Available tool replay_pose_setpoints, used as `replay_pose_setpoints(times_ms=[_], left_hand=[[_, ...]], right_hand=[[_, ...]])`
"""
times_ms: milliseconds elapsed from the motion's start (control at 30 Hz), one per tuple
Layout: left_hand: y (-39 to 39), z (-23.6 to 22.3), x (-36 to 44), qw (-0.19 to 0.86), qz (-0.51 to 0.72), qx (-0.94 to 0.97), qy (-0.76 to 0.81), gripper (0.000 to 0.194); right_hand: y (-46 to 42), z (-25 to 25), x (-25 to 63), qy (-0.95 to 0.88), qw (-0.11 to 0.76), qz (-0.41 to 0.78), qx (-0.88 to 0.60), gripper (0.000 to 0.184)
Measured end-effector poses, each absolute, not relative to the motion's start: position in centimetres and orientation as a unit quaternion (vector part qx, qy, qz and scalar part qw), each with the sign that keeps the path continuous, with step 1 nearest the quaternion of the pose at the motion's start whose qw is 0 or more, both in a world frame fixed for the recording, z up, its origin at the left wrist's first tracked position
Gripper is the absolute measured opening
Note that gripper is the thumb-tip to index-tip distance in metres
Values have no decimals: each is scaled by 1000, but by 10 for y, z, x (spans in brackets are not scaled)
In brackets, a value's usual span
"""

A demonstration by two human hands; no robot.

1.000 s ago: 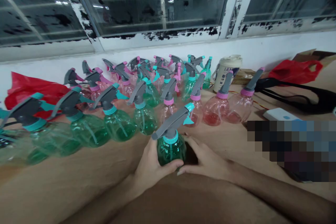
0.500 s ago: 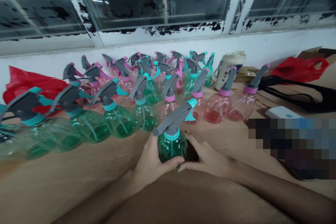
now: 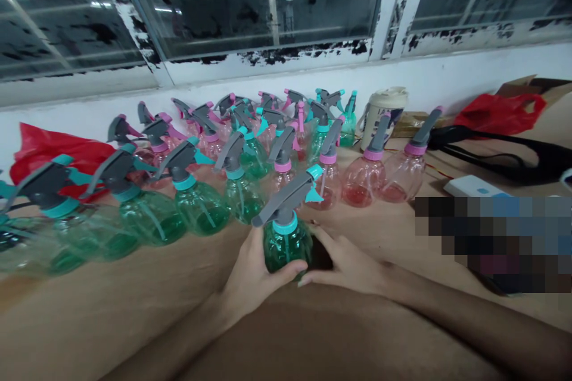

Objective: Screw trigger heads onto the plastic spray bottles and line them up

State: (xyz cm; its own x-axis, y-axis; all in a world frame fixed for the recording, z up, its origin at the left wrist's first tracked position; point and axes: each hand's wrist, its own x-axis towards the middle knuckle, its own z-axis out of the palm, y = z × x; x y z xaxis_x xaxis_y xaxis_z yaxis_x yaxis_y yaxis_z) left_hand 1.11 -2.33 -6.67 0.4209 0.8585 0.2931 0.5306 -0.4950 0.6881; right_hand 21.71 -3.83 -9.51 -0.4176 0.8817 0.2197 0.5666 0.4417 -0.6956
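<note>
In the head view, a green spray bottle [image 3: 287, 245] with a grey trigger head and a turquoise collar stands upright on the table in front of me. My left hand [image 3: 252, 271] is wrapped round its left side, thumb across the front. From the right, my right hand [image 3: 346, 262] curves about the same bottle, fingertips at its side and thumb tip close to my left thumb. A dark gap shows between the right palm and the bottle. Left of it stand several green spray bottles [image 3: 203, 209]; behind and to the right are pink ones [image 3: 363, 183].
A beige cup [image 3: 379, 116] stands by the wall behind the pink bottles. Red plastic bags lie at the left [image 3: 62, 152] and right [image 3: 498, 112]. A black strap [image 3: 500, 152] and a white box [image 3: 474, 186] lie on the right, beside a blurred-out patch.
The whole view has shifted slightly, so most things sit a little further left in the picture. Both hands keep the same hold on the green spray bottle.
</note>
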Motion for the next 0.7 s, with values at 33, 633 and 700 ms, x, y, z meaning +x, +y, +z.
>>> replay_pose_setpoints(times_ms=[33,633,700], left_hand=[[-25,-65,10,259,317,804,432,57],[-18,6,22,499,317,753,288,53],[-20,3,22,502,311,752,292,48]], right_hand=[[-38,-95,217,-799,294,267,-452,82],[-46,-78,202,-849,299,267,-344,85],[-45,-79,202,-852,296,264,-341,87]])
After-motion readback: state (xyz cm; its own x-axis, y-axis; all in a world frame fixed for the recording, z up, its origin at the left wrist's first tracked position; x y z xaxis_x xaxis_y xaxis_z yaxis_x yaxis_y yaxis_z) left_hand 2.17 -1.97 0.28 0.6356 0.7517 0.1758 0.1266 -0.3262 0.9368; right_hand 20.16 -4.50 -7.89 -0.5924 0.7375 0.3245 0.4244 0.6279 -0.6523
